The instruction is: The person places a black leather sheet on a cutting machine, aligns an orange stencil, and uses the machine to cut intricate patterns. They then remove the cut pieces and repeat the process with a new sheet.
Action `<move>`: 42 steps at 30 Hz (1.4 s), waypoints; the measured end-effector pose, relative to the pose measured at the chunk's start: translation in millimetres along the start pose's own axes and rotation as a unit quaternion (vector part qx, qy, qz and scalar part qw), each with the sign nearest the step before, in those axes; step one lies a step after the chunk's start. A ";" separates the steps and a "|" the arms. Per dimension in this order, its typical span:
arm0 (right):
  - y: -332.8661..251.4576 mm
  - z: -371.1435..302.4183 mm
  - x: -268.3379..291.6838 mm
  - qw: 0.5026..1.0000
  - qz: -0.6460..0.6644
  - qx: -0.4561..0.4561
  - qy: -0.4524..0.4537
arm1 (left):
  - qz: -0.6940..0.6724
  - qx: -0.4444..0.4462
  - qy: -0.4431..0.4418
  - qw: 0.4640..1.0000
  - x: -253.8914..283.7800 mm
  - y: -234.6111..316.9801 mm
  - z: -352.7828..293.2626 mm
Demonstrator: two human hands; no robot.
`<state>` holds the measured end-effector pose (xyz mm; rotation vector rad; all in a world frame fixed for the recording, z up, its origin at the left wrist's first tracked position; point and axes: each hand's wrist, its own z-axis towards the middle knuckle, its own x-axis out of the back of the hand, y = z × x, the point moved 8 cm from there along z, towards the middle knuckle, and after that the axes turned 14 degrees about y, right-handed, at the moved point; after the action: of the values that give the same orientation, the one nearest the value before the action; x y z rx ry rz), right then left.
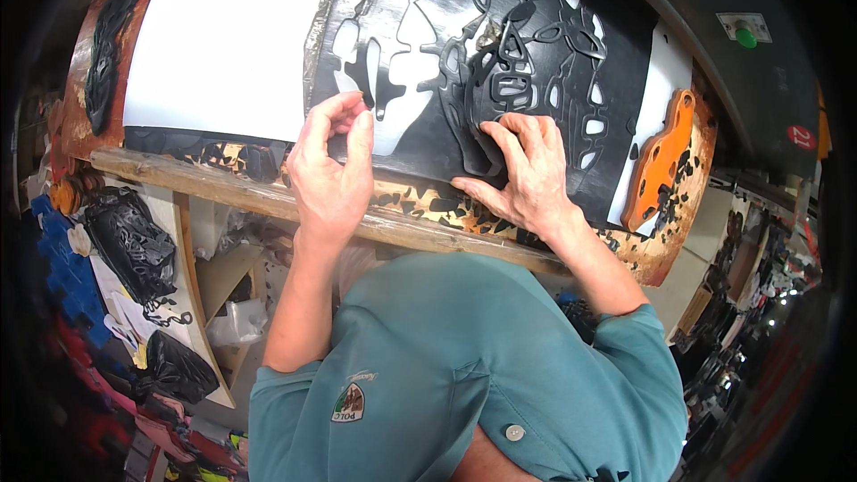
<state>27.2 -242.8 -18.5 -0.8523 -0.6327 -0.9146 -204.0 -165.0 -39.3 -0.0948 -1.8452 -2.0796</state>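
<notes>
The black sheet [428, 145], with many shapes cut in it, lies on the table [662, 266], between a white sheet [219, 45] and an orange block [661, 165]. The left hand [335, 165] has thumb and forefinger nearly together at a black strip [361, 67]; I cannot tell if they pinch it. The right hand [536, 170] is curved, thumb and forefinger spread apart, near the sheet's lower edge.
</notes>
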 end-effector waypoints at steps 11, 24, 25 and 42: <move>75.0 -13.4 4.6 0.783 0.393 -0.472 0.098 | -0.106 0.045 -0.072 0.991 -25.3 26.4 -15.8; 42.1 6.4 2.2 0.637 0.556 -0.503 0.179 | -0.059 -0.132 -0.184 0.972 -124.4 84.5 -12.1; 41.9 5.8 2.3 0.639 0.548 -0.511 0.177 | -0.078 -0.144 -0.186 0.969 -125.4 84.6 -11.5; 35.1 18.9 -6.1 0.696 0.513 -0.466 0.189 | -0.194 -0.070 -0.149 0.967 -132.8 50.3 -3.5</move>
<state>52.7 -212.3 -25.7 -1.6069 0.7791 -0.2544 -63.9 -143.5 -29.7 -0.0911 -2.0146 -2.5872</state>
